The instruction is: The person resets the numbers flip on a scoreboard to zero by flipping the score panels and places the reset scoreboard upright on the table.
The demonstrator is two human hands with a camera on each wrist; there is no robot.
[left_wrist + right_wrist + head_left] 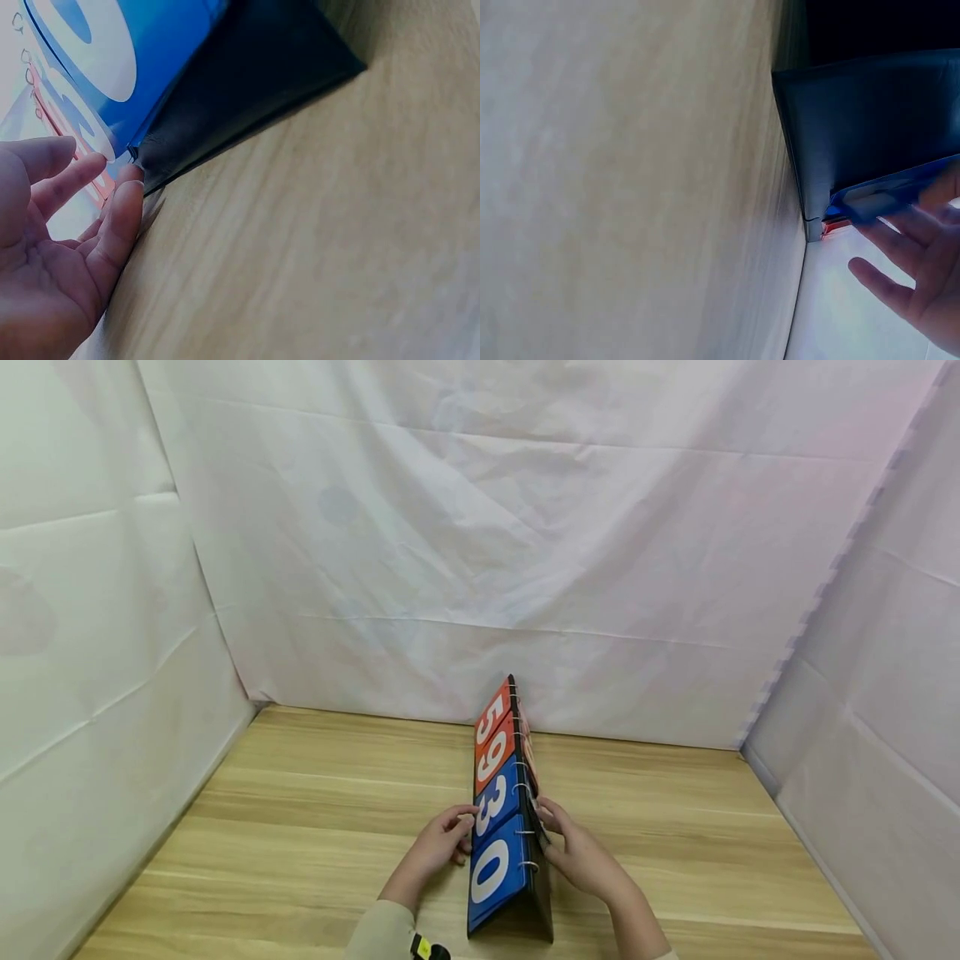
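Observation:
A tent-shaped flip scoreboard [498, 827] stands on the wooden table [300, 810], with its end toward me. Its left face shows red cards 5 and 9, then blue cards 3 and 0. My left hand [438, 843] lies against that face, and in the left wrist view its straight fingers [120, 217] touch the lower edge of a blue card [135, 52] by the black base [247, 82]. My right hand [577, 852] is on the far side by the top rings. In the right wrist view its spread fingers [922, 270], blurred, touch a blue card [885, 196] over the black panel [862, 127].
White cloth walls [525, 568] close in the table on the left, back and right. Bare wood lies on both sides of the scoreboard. A pale sleeve with a small yellow-and-black device [423, 948] shows at my left wrist.

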